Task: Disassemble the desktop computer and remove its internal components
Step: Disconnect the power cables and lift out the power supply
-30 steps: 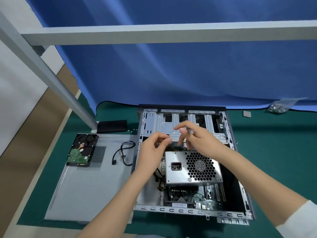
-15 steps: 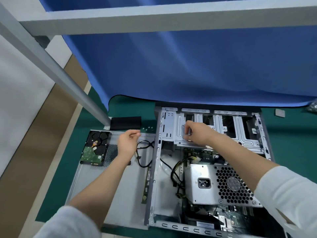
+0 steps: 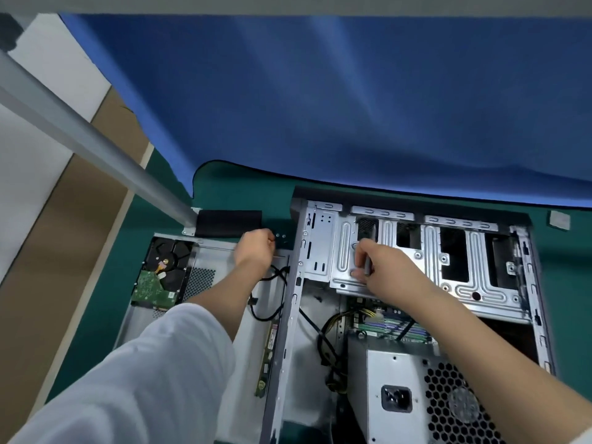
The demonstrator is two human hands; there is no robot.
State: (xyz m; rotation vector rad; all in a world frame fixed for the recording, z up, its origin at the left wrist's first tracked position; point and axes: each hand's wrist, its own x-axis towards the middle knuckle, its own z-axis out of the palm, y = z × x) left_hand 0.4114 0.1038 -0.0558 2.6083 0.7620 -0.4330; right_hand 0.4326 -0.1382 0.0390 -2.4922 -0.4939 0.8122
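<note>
Right hand [image 3: 381, 267] is reaching into the case [image 3: 290, 315], fingers curled round a grey screwdriver [image 3: 367, 265] with its tip down on the drive cage [image 3: 400, 277]. I am judging that I am working on a cage screw under this hand; the screw itself is hidden by my fingers.

Left hand [image 3: 254, 248] is out over the far edge of the side panel [image 3: 224, 315], fingers curled in tight. Cannot tell whether it is holding anything; a small screw could be hidden inside. Just beyond its knuckles, a few screws [image 3: 280, 235] are lying loose on the green worktop [image 3: 96, 331].

Risks from here:
- Driver slipping off the screw head, since I am working one-handed with the cage not braced.
- A freed screw dropping below my right wrist into the motherboard [image 3: 394, 325] and cables [image 3: 326, 344].
- Loose screws by my left hand rolling off if I am knocking them.

What is holding what:
- Case, lying open under my right arm: cage, motherboard, yellow and black cables, and the power supply [image 3: 426, 395] nearest my right elbow. The cage bays that I can see are looking dark and empty.
- Side panel, under my left forearm: hard drive [image 3: 160, 277] left of the wrist, a black cable [image 3: 269, 293] looped right of it, and a RAM stick [image 3: 267, 354] lying along the edge against the case.
</note>
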